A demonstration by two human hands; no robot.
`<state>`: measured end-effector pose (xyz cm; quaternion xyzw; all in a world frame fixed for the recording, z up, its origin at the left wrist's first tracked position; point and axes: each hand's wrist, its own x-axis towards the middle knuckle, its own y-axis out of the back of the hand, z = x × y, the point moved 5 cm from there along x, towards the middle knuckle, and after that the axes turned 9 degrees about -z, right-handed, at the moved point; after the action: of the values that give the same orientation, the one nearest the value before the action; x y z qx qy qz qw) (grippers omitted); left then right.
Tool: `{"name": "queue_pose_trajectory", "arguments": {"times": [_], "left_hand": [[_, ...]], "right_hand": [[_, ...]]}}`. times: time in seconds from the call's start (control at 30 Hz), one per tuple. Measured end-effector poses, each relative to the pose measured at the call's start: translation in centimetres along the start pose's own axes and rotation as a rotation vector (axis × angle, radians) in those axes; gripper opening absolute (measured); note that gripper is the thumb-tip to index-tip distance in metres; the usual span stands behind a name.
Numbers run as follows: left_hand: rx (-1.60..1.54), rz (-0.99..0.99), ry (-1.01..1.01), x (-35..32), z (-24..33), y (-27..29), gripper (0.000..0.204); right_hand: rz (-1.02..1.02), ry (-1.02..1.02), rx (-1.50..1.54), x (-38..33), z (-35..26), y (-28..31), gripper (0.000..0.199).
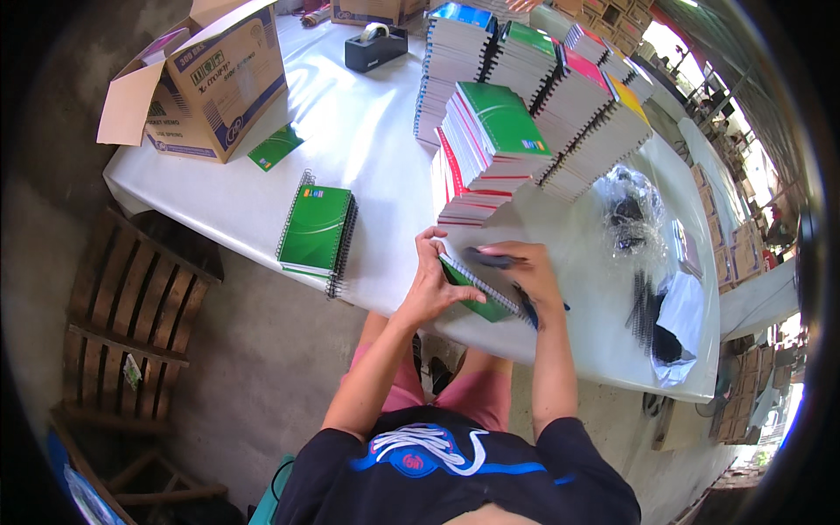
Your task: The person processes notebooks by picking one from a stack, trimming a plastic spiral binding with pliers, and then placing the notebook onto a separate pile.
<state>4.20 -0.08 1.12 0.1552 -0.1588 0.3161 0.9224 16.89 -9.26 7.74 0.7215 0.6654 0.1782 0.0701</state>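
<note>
Two hands are working one green spiral-bound notebook (pixel 477 293) at the near edge of the white-covered table (pixel 367 157). Your left hand (pixel 430 289) is gripping its near end, fingers curled round the cover; your right hand (pixel 529 276) is pressing on top while pinching a dark pen (pixel 494 259). Judging progress: a small green-covered stack (pixel 317 232) is sitting apart to your left, while the tall leaning rows of notebooks (pixel 525 114) behind are looking untouched, so most seems left. More dark pens in clear plastic bags (pixel 634 214) are lying to your right. An open cardboard box (pixel 206 79) and black tape dispenser (pixel 374 45) are sitting far off; wooden pallets (pixel 131 306) are resting on concrete floor.
</note>
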Motion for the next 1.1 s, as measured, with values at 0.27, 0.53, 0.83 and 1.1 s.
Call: {"name": "queue_pose_trajectory", "arguments": {"times": [0.27, 0.53, 0.83, 1.1], "left_hand": [[0.121, -0.019, -0.121, -0.1, 0.2, -0.3, 0.113], [-0.317, 0.041, 0.099, -0.5, -0.2, 0.2, 0.042], [-0.650, 0.360, 0.336, -2.5, 1.9, 1.4, 0.022], [-0.078, 0.408, -0.038, -2.7, 6.5, 2.5, 0.030]], "right_hand": [[0.010, -0.036, 0.063, 1.0, -0.7, -0.2, 0.027], [0.413, -0.278, -0.525, -5.5, 2.8, 6.5, 0.039], [0.400, -0.480, -1.010, -15.0, 2.6, -1.2, 0.051], [0.463, -0.166, -0.775, -8.3, -9.4, -6.4, 0.043]]}}
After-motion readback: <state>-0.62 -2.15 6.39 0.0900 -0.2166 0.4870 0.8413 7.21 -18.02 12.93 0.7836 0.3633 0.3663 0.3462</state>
